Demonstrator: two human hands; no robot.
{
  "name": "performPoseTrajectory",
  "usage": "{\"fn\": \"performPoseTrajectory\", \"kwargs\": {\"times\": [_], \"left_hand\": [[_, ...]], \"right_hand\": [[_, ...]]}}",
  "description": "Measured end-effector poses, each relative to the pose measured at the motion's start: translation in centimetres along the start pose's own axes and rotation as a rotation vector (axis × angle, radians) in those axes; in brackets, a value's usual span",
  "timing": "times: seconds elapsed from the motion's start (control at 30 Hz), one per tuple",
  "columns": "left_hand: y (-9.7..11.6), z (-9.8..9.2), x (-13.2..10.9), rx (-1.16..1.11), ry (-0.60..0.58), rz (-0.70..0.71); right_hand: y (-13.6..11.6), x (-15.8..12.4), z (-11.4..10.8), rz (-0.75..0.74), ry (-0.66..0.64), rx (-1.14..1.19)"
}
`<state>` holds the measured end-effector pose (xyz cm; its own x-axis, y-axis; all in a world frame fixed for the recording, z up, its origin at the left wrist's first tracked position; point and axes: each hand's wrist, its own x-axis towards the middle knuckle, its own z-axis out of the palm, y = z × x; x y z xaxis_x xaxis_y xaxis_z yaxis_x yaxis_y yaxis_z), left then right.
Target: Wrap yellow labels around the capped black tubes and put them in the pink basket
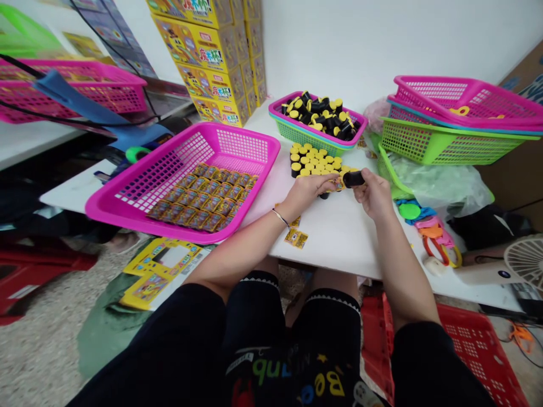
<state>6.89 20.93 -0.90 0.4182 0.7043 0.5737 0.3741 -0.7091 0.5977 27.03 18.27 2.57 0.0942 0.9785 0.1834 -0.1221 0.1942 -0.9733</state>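
Observation:
Over the white table, my right hand (375,195) is closed round a small black cylinder (353,178), its end turned toward the left hand. My left hand (309,191) pinches a small yellow-orange printed piece (339,182) right beside the cylinder; whether it is a label or a packet I cannot tell. Just behind the hands stands a tight group of black cylinders with yellow caps (316,161). Loose printed pieces (296,238) lie near my left wrist, partly hidden by the forearm.
At left, a pink basket (182,229) holds rows of printed pieces. A pink-rimmed basket (275,110) of capped cylinders stands behind. Yellow boxes (207,53) are stacked against the wall. Stacked baskets (441,144), coloured rings (436,232) and a fan (526,263) are on the right.

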Motion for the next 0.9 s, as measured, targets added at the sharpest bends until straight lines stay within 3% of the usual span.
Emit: {"fn": "performPoseTrajectory", "kwargs": {"times": [0.47, 0.67, 0.8, 0.9], "left_hand": [[-0.6, 0.0, -0.2, 0.037, 0.103, 0.152], [-0.7, 0.0, -0.1, -0.004, -0.025, 0.203], [-0.5, 0.7, 0.3, -0.147, -0.085, 0.055], [-0.2, 1.3, 0.5, -0.305, -0.067, -0.089]], "right_hand": [[0.0, -0.1, -0.2, 0.032, -0.056, 0.006], [-0.4, -0.5, -0.4, -0.071, -0.086, -0.182], [-0.4, -0.5, -0.1, -0.138, -0.035, -0.196], [-0.2, -0.3, -0.2, -0.171, -0.03, -0.14]]}}
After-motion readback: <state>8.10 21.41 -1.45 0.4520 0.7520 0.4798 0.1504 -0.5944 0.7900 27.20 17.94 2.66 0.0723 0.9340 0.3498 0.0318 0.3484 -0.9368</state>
